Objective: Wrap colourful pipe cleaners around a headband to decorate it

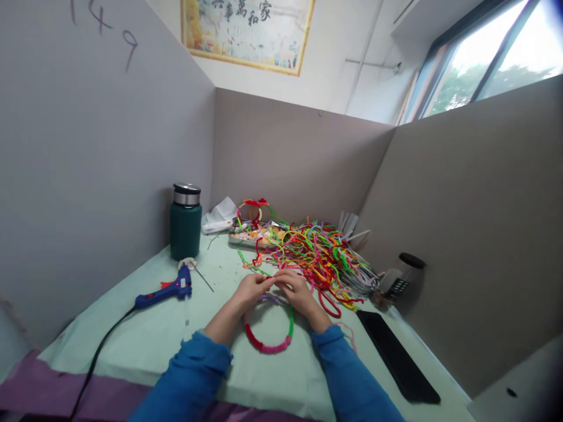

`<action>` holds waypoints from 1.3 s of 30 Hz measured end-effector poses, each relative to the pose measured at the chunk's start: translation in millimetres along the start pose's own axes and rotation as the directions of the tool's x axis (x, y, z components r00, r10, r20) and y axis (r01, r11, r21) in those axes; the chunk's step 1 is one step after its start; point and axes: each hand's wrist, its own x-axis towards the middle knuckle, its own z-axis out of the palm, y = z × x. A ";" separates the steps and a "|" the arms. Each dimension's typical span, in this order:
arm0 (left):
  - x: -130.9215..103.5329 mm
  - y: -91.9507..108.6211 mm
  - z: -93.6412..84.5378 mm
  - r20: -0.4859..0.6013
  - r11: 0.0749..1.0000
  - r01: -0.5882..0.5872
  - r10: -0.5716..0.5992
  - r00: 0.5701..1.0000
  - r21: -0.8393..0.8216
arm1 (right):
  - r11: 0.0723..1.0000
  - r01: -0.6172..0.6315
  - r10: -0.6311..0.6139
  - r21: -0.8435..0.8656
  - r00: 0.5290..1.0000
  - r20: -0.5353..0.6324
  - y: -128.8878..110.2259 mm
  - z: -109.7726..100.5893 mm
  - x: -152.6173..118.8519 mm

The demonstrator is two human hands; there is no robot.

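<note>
My left hand and my right hand meet over the table, fingertips pinched together. A bit of red pipe cleaner shows at the fingertips, largely covered by them. Just beyond, a twisted green pipe cleaner runs up to the fingers; whether it is held I cannot tell. Beneath my hands lies a ring wrapped in fuzzy pipe cleaner, coloured red, pink, green and pale purple. My hands partly hide its upper sides.
A heap of colourful pipe cleaners spreads behind my hands, beside a tray of small pieces. On the left are a blue glue gun with its cord and a green flask. A black slab lies right. Grey partitions surround the table.
</note>
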 end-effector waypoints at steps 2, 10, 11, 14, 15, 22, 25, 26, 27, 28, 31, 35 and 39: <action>0.8 2.5 0.0 -0.023 0.999 0.018 -0.018 1.000 -0.028 | 1.000 0.008 -0.009 -0.004 1.000 -0.012 0.7 0.8 -0.1; 5.6 4.3 -2.8 -0.126 0.952 0.147 -0.186 0.974 -0.269 | 0.998 -0.056 0.057 0.025 0.998 -0.031 7.8 4.0 -2.1; 5.5 4.6 -3.8 -0.131 0.943 0.155 -0.200 0.971 -0.294 | 0.997 -0.077 0.079 0.028 0.995 -0.069 7.8 3.1 -2.0; 3.0 8.0 -7.1 -0.163 0.919 0.191 -0.259 0.952 -0.345 | 0.987 -0.146 0.155 0.059 0.966 -0.208 4.8 -0.9 -1.3; 1.9 9.8 -8.1 -0.168 0.912 0.203 -0.276 0.947 -0.356 | 0.984 -0.163 0.175 0.071 0.955 -0.240 3.5 -2.2 -1.2; -2.4 21.5 -13.1 -0.173 0.813 0.047 -0.179 0.969 -0.581 | 0.974 -0.224 0.227 0.039 0.953 -0.202 5.4 0.0 -3.6; -3.2 22.6 -12.3 -0.116 0.814 0.050 -0.143 0.983 -0.579 | 0.963 -0.260 0.269 0.076 0.950 -0.157 5.7 6.7 1.6; -3.6 22.3 -11.6 -0.093 0.823 0.060 -0.136 0.986 -0.564 | 0.954 -0.283 0.296 0.098 0.942 -0.157 5.0 9.5 4.3; -4.1 21.8 -10.7 -0.070 0.837 0.072 -0.130 0.989 -0.543 | 0.941 -0.314 0.331 0.125 0.931 -0.151 4.3 12.6 7.1; -4.4 21.0 -9.8 -0.055 0.852 0.080 -0.126 0.991 -0.517 | 0.924 -0.352 0.374 0.152 0.915 -0.151 3.6 15.8 9.6; -4.7 18.5 -7.5 -0.023 0.871 0.094 -0.120 0.993 -0.482 | 0.884 -0.419 0.455 0.208 0.873 -0.178 3.4 24.6 13.6; -4.2 18.4 -6.9 0.023 0.798 0.090 -0.096 0.995 -0.595 | 0.844 -0.453 0.505 0.288 0.852 -0.141 5.5 29.1 10.9; -5.8 23.1 -7.7 0.096 0.712 0.115 -0.066 0.993 -0.693 | 0.815 -0.467 0.526 0.343 0.844 -0.102 4.9 26.8 8.4</action>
